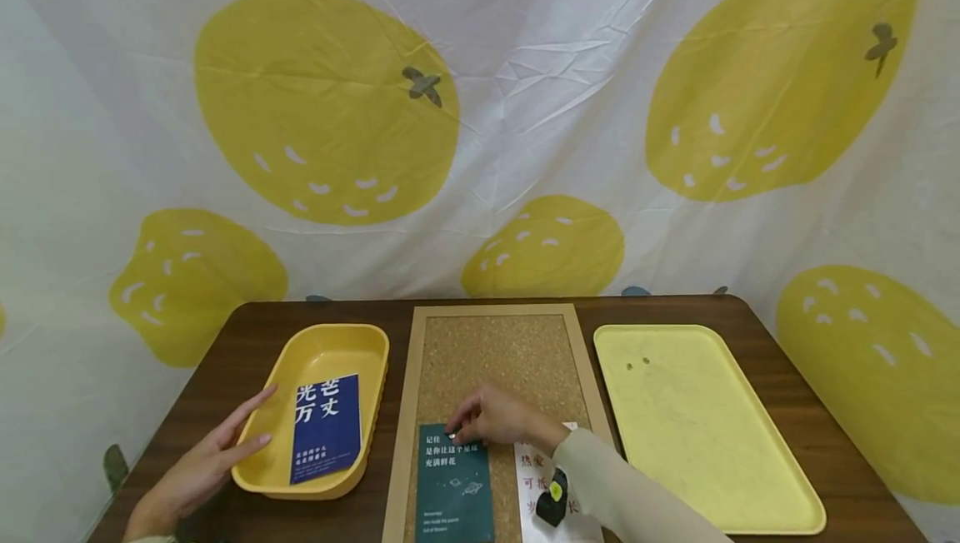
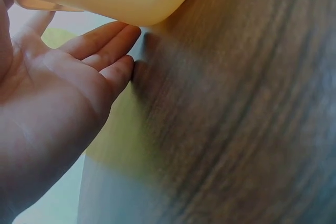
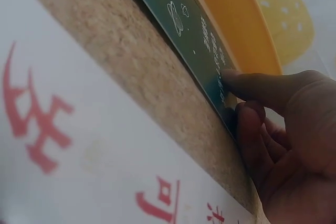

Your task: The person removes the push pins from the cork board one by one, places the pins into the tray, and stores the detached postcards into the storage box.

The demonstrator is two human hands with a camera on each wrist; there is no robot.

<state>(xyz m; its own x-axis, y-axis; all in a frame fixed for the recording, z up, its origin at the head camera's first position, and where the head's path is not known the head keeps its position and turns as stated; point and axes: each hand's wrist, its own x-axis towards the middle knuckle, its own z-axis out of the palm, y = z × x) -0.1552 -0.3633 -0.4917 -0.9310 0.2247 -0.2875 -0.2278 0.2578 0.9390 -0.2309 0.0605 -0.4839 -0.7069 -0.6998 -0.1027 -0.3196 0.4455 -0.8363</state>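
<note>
My right hand [image 1: 498, 420] is at the top of a dark green card [image 1: 454, 493], which lies on a framed cork board [image 1: 498, 368]. Its thumb and index finger pinch a small shiny thumbtack [image 1: 452, 436] at the card's upper edge, mostly hidden by the fingertips. In the right wrist view the same fingertips meet the green card [image 3: 173, 24]. My left hand [image 1: 198, 468] rests at the left rim of a yellow basin [image 1: 371, 343], fingers loosely extended. A blue card [image 1: 327, 435] with white characters leans inside that basin.
A white card [image 1: 528, 485] with red characters lies on the board's right side, partly under my right forearm. Right of the board is a pale yellow tray [image 1: 712, 435] with two small thumbtacks [image 1: 637, 363]. Behind the brown table [image 1: 510, 303] hangs a lemon-print curtain [image 1: 525, 127].
</note>
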